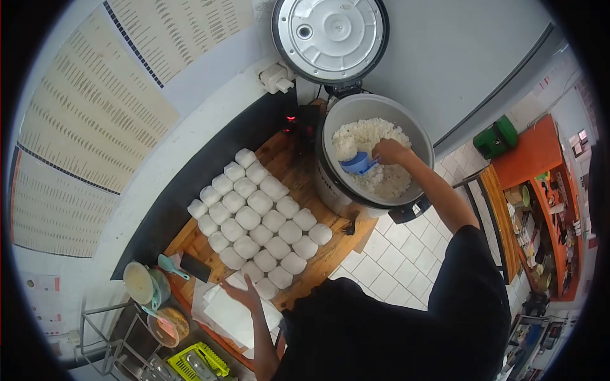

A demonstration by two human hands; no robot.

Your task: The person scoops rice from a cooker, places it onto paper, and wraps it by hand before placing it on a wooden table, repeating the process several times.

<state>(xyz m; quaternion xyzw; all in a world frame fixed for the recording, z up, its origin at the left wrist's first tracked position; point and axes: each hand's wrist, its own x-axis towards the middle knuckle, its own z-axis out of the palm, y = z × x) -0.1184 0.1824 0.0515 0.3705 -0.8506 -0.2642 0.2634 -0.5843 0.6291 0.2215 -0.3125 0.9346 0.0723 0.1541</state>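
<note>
Inside a large open rice cooker (415,127), my right hand (390,153) is closed around the handle of a blue scoop (358,164). White rice (387,180) fills the pot's bottom, and a rounded heap of it sits at the scoop. My left hand (243,293) is spread over a stack of white paper sheets (232,318), beside many rounded white wrapped bundles (260,203) laid in rows on the wooden table (295,166). Whether my left fingers touch the paper is unclear.
The cooker's raised lid (337,35) leans at the back. A dark flat object (195,268), a turquoise spoon (173,267), bowls (138,283) and a yellow-green basket (198,362) are at the lower left. An orange shelf (527,155) stands at the right.
</note>
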